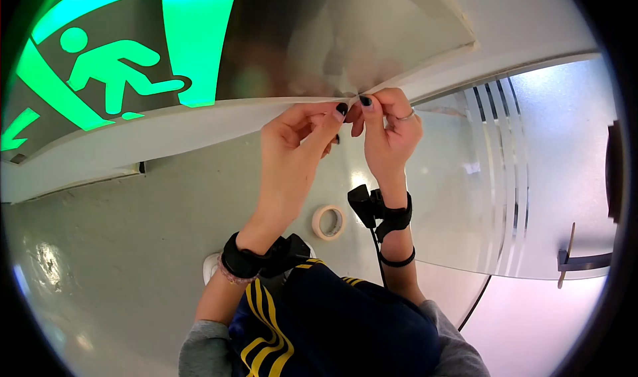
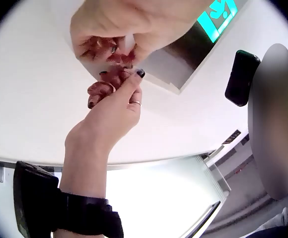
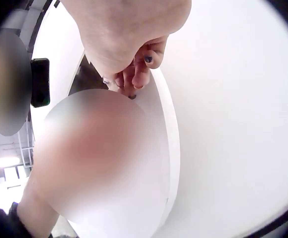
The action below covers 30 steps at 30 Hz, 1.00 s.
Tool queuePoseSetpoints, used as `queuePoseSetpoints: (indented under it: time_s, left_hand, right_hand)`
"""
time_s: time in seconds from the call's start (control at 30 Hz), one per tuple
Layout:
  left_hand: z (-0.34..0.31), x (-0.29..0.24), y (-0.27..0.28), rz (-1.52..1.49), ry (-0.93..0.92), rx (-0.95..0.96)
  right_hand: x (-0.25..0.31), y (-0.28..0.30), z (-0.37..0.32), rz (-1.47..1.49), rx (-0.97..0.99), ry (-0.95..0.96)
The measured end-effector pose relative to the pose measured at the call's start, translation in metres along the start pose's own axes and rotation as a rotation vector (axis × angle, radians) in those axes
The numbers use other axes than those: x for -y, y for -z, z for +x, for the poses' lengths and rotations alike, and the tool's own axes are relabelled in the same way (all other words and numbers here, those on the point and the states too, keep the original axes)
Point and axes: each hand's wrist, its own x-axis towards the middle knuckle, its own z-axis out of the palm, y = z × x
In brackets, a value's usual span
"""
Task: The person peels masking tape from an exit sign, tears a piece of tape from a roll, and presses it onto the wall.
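Both hands meet at the lower edge of a dark, glossy exit-sign panel [image 1: 286, 25] with a glowing green running figure. My left hand [image 1: 298, 154] pinches a thin pale strip [image 1: 354, 100] there between thumb and fingers. Close beside it, the right hand [image 1: 391, 138], with a ring on one finger, pinches at the same edge, its thumb near the left thumb. In the left wrist view the right hand [image 2: 112, 111] reaches up to the left fingers. A blurred patch covers much of the right wrist view; the right fingers [image 3: 140, 79] curl above it. I cannot tell exactly what the strip is.
A roll of masking tape [image 1: 328, 223] lies on the grey-green floor [image 1: 179, 197] below the hands. To the right stands a frosted glass door [image 1: 558, 144] with a dark handle [image 1: 585, 263]. The white wall edge [image 1: 212, 128] runs beneath the panel.
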Motion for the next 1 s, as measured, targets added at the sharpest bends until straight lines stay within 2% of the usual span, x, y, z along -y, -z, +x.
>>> queuePoseSetpoints:
  time_s: [0.2, 0.3, 0.37, 0.43, 0.5, 0.57, 0.6, 0.63, 0.73, 0.87, 0.93, 0.97, 1.0]
  left_hand:
    - [0.0, -0.007, 0.003, 0.07, 0.043, -0.04]
    - [0.0, -0.01, 0.004, -0.001, 0.138, -0.047]
    - [0.001, -0.006, 0.012, -0.231, 0.221, -0.006]
    - [-0.003, -0.011, 0.013, -0.223, 0.234, -0.03]
    - [-0.008, -0.011, 0.011, -0.215, 0.248, -0.052]
    - [-0.011, -0.005, 0.006, 0.274, 0.001, -0.087]
    - [-0.009, -0.001, 0.007, 0.476, -0.183, -0.036]
    - [-0.008, 0.0, 0.005, 0.474, -0.182, -0.035]
    - [-0.003, 0.005, 0.002, 0.586, -0.386, -0.082]
    - [0.0, 0.006, -0.001, 0.647, -0.501, -0.178]
    - [0.003, 0.009, 0.003, 0.821, -0.704, -0.216]
    - [0.005, 0.011, 0.006, 0.821, -0.704, -0.216]
    - [0.007, 0.013, 0.009, 0.897, -0.795, -0.215]
  right_hand:
    - [-0.003, 0.001, 0.001, -0.041, 0.012, 0.041]
    - [0.001, 0.001, 0.003, -0.095, 0.02, 0.049]
    - [0.002, 0.001, 0.004, -0.11, 0.018, 0.032]
    - [0.001, 0.003, 0.005, -0.252, 0.046, 0.094]
    - [-0.003, 0.003, 0.006, -0.273, 0.037, 0.134]
    - [-0.004, 0.004, 0.006, -0.293, 0.03, 0.175]
    - [-0.004, 0.007, 0.006, -0.318, 0.072, 0.182]
    - [-0.004, 0.008, 0.006, -0.343, 0.114, 0.189]
    - [-0.004, 0.008, 0.007, -0.283, 0.114, 0.187]
    - [0.002, 0.007, 0.007, -0.289, 0.125, 0.161]
    - [0.002, 0.004, 0.007, -0.237, 0.062, 0.102]
    - [0.001, 0.004, 0.007, -0.237, 0.062, 0.101]
    - [0.0, 0.003, 0.006, -0.225, 0.05, 0.093]
